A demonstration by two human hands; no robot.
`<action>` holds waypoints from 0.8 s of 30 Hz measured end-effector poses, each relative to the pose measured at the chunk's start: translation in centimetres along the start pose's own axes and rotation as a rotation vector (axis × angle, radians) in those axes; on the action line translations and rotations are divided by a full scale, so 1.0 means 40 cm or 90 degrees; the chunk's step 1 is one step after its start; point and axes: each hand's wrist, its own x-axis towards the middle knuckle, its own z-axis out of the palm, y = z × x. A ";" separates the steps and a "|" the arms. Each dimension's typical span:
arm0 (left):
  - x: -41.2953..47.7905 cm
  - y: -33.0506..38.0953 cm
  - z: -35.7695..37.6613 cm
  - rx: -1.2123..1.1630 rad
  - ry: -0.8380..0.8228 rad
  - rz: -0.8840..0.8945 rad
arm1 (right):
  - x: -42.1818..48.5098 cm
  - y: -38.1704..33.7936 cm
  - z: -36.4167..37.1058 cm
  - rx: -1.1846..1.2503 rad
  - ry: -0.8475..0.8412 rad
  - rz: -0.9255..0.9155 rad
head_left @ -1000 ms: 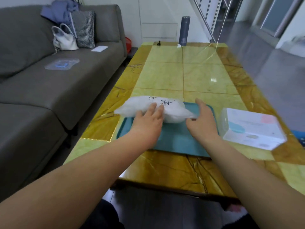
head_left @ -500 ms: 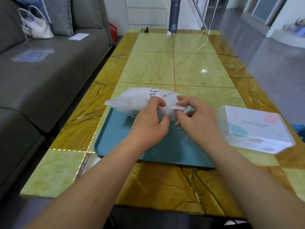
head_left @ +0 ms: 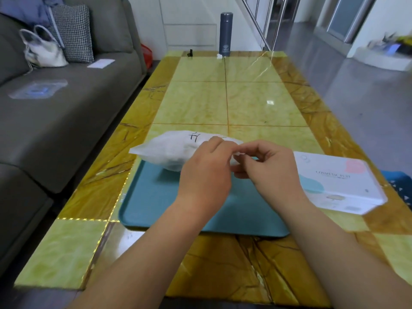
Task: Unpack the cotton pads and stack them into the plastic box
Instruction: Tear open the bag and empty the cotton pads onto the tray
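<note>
A white plastic bag of cotton pads point(head_left: 171, 149), with black handwriting on it, lies across the far edge of a teal tray point(head_left: 156, 204). My left hand point(head_left: 206, 175) and my right hand point(head_left: 270, 168) meet at the bag's right end, and the fingers of both pinch its edge. The bag's opening is hidden behind my fingers. To the right of the tray stands the white plastic box point(head_left: 338, 181) with pink and blue patches on its closed lid.
The marble table point(head_left: 227, 101) carries a dark flask point(head_left: 225, 33), a small black object point(head_left: 190, 52) and a white scrap point(head_left: 219, 55) at its far end. A grey sofa point(head_left: 66, 103) with a handbag point(head_left: 42, 49) runs along the left.
Both hands went from lying on and beside the bag to pinching its right end. The bag's end has lifted slightly off the tray.
</note>
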 end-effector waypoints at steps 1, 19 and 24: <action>-0.002 -0.002 0.003 -0.030 -0.004 -0.004 | -0.001 0.001 0.003 0.004 -0.003 -0.003; 0.023 -0.075 -0.019 0.067 -0.110 -0.134 | 0.036 0.010 -0.046 0.031 0.097 0.023; 0.014 -0.123 -0.076 0.114 -0.083 -0.185 | 0.047 0.016 -0.078 0.021 0.203 0.064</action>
